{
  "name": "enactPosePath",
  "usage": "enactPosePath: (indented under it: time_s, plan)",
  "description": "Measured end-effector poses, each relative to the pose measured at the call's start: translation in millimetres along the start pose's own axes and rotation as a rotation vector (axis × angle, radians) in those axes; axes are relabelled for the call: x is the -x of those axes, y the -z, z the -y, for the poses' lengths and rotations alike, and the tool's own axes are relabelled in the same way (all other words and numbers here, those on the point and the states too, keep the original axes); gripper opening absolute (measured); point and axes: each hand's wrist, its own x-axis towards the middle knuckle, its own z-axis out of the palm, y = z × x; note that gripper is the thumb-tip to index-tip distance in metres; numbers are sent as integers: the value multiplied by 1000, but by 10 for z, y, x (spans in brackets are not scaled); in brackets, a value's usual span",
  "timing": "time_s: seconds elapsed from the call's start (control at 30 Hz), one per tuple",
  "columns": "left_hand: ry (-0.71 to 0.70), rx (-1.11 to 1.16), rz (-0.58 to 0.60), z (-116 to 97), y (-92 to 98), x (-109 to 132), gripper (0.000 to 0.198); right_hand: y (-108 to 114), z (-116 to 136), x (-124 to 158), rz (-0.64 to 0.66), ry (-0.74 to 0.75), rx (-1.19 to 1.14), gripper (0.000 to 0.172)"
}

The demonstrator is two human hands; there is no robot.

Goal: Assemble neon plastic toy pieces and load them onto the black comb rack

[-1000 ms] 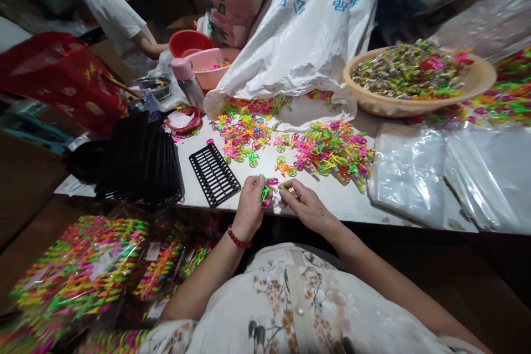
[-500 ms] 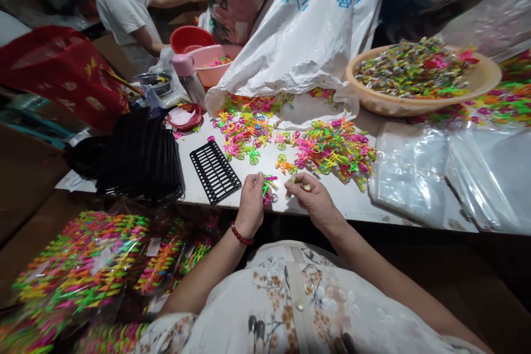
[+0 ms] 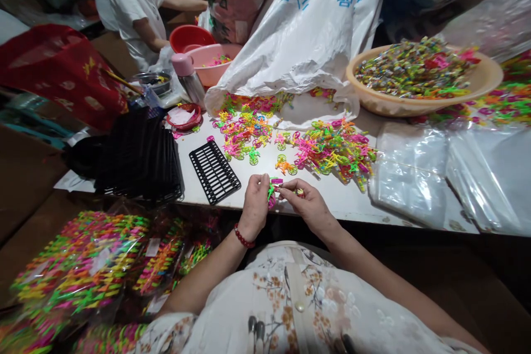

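Note:
My left hand (image 3: 255,204) is closed on a small plastic toy bicycle (image 3: 271,197) in green and magenta, held over the front edge of the table. The fingers of my right hand (image 3: 307,202) pinch a small candy tube (image 3: 299,193), partly hidden by them, against the toy bicycle's right side. Just beyond my hands lies an orange toy bicycle (image 3: 285,165). Behind it are a loose pile of bright toy bicycles (image 3: 246,131) and, further right, a pile of toys with tubes attached (image 3: 338,149). A black slotted rack (image 3: 214,172) lies flat left of my left hand.
A white sack (image 3: 307,27) spills toys at the back. Stacked black racks (image 3: 135,157) stand left, clear plastic bags (image 3: 409,171) lie right. A wide basin (image 3: 427,102) holds many small wrapped pieces. Bagged toys (image 3: 83,260) sit below left. A person (image 3: 135,8) works behind.
My right hand has moved left, bringing the candy tube up to the toy bicycle. My left hand has shifted slightly right. The person behind has moved a little to the right.

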Motion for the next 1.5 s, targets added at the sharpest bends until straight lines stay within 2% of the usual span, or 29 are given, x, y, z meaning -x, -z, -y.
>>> enactPosePath:
  time_s: [0.1,0.23,0.33,0.47,0.6,0.7,0.8,0.87,1.03,1.13,1.23,1.27,1.33,1.4,1.5]
  plan:
    - [-6,-29,-15,8,12,-8,41,0,-8,6,-18,82,44,29]
    - [-5,-78,-28,33,37,-19,41,11,-8,17,-55,117,166,29]
    - [-13,-95,-19,44,54,-22,41,28,0,21,-31,168,235,25]
    - [9,-87,43,20,69,-37,41,39,28,48,19,286,357,18]
    - [98,-57,117,-35,87,-79,44,31,44,124,58,438,551,14]
    - [95,-182,127,-56,99,-112,44,42,26,166,49,537,651,15]
    - [26,-283,83,-43,79,-130,41,67,11,170,17,540,643,15]
    - [72,-212,83,-24,42,-138,42,69,19,170,3,517,618,14]
    - [260,88,180,0,-60,-154,46,-5,45,216,-9,537,632,14]
    - [248,137,192,0,-89,-157,47,-21,43,225,7,613,696,17]
    - [145,19,157,2,-77,-191,43,116,125,162,13,683,690,18]
    - [103,-49,143,5,-65,-218,42,210,183,121,-25,700,694,18]
    - [24,-230,106,11,-39,-298,38,459,330,12,-189,718,747,19]
    - [-64,-479,64,8,-28,-397,30,739,476,-116,-403,728,858,24]
    - [-239,-904,16,-19,-85,-532,27,1030,586,-276,-613,765,1029,38]
